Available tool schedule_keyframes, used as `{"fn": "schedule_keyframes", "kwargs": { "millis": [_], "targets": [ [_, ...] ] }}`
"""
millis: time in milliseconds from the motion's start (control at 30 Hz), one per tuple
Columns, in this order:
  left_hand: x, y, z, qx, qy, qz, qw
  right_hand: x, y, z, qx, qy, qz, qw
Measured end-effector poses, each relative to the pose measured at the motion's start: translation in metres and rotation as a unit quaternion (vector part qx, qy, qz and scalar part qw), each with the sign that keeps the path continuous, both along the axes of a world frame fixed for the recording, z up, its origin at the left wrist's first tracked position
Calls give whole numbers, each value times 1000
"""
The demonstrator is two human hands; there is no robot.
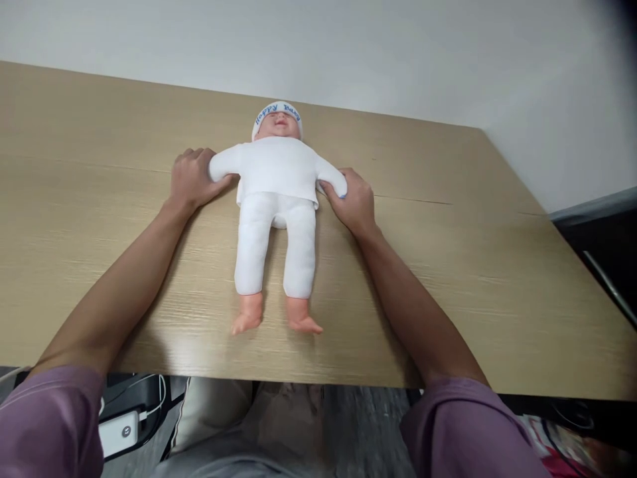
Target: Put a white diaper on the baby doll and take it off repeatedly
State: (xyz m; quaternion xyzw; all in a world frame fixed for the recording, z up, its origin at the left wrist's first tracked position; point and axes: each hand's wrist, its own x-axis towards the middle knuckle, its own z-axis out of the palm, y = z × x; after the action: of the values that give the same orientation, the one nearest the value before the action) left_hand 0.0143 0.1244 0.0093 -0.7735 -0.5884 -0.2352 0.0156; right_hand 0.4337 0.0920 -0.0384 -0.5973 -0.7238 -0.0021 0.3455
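A baby doll (pixel 277 199) in a white top, white trousers and a white cap with blue lettering lies on its back on the wooden table (pixel 472 265), head away from me and bare feet towards me. My left hand (pixel 192 179) is closed round the end of the doll's sleeve on the left side. My right hand (pixel 353 199) is closed round the end of the other sleeve. Both of the doll's arms are spread outward.
The table's near edge runs just above my lap. A white wall stands behind the table. Under the near edge at the left are a white charger (pixel 119 431) and cables. A dark object (pixel 602 245) lies off the table's right side.
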Motion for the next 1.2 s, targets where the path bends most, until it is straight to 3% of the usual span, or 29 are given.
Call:
{"fn": "schedule_keyframes", "kwargs": {
  "millis": [100,333,667,900,1033,1200],
  "targets": [
    [0,12,3,1,-33,-20,999,3,15,-1,13,-5,-2,1000],
    [-9,25,-9,43,-39,25,998,27,22,-9,49,-38,4,998],
    [-16,16,5,-32,-73,-12,997,38,24,-10,40,-17,19,999],
    [-33,14,0,-26,-75,-14,997,43,27,-18,22,-17,26,999],
    [-37,11,-4,2,-138,-49,989,44,17,-21,19,-20,19,999],
    [-38,-12,-7,55,-255,-81,962,24,-25,-17,39,-6,-3,999]
  ]
}}
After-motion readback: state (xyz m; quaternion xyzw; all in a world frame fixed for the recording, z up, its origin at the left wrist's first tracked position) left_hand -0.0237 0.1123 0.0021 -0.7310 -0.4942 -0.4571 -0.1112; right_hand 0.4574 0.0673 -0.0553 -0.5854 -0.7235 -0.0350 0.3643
